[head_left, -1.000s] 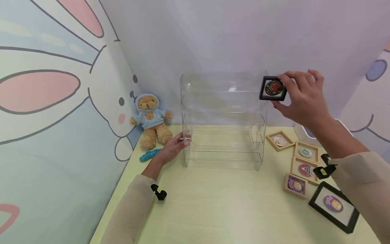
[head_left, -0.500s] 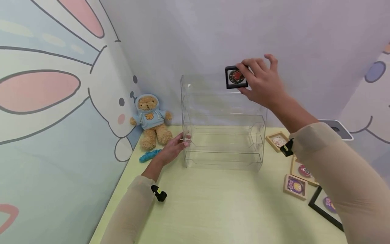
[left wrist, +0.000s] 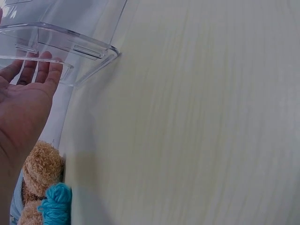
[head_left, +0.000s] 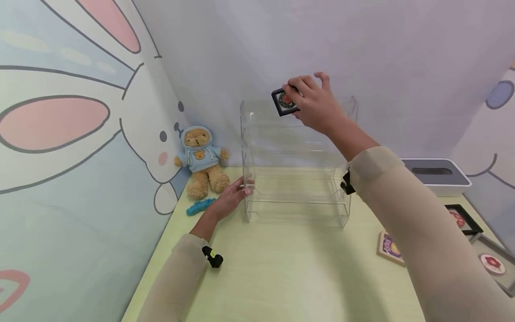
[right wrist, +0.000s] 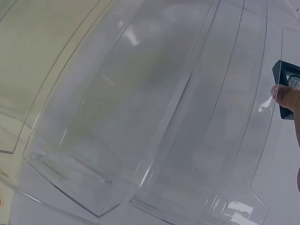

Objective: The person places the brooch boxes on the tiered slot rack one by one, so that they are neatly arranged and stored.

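Note:
A clear acrylic tiered display rack [head_left: 297, 208] stands upright on the table. My right hand [head_left: 315, 105] pinches a small black-framed display case [head_left: 277, 103] above the rack's top tier, toward its left half. The case is tilted and has a round red and dark badge inside, partly covered by the fingers. In the right wrist view only the thumb [right wrist: 286, 97] and part of the black frame [right wrist: 287, 114] show, at the right edge. My left hand [head_left: 231, 200] holds the rack's left side low down, its fingers [left wrist: 41, 72] against the clear plastic.
A teddy bear [head_left: 200, 156] in a blue hoodie sits left of the rack, with blue yarn [head_left: 200, 206] before it. At right lie a wooden framed badge [head_left: 389, 248], a black frame [head_left: 462, 219] and a grey frame [head_left: 495, 264], beside a grey-topped white box [head_left: 438, 174].
My right hand has carried the black-framed case left, from the rack's top right corner to above its left half, and tilted it. My left hand has stayed at the rack's side.

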Demonstrator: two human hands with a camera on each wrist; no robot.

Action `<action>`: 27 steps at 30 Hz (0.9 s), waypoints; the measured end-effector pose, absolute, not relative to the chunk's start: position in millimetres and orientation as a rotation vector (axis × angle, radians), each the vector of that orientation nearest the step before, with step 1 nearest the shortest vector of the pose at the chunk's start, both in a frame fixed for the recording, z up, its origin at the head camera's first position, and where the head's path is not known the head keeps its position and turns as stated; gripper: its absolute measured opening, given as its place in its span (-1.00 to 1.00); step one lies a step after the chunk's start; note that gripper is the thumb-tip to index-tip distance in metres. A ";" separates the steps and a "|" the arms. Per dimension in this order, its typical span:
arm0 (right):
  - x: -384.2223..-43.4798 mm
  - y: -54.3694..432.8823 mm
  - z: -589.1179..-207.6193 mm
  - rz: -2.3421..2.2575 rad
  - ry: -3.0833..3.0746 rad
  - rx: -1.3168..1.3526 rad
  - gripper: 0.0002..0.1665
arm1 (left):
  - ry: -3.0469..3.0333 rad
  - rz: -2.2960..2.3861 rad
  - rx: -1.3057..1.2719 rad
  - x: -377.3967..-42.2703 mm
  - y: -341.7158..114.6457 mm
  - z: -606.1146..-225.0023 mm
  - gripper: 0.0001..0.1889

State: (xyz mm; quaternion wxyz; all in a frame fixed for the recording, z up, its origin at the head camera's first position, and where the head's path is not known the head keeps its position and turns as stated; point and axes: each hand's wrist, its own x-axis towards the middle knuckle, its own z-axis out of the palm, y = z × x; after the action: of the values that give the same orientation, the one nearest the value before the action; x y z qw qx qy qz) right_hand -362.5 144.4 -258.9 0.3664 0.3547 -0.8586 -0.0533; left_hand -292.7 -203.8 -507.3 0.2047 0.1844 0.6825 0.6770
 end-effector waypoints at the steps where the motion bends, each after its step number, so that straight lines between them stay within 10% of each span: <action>1: -363.9 142.5 -258.0 -0.142 -2.212 0.922 -0.07 | 1.904 1.889 0.513 -292.6 -203.6 -507.8 -0.27; 27: -374.5 111.5 -240.6 -0.388 -2.346 1.095 0.00 | 1.900 1.887 0.527 -287.4 -193.2 -505.3 -0.23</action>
State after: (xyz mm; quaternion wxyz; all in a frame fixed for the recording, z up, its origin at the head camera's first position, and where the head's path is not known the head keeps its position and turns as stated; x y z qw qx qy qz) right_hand -374.5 111.5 -240.6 0.2590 0.4040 -0.8656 -0.1432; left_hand -287.4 -193.2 -505.3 0.2048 0.1892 0.6814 0.6767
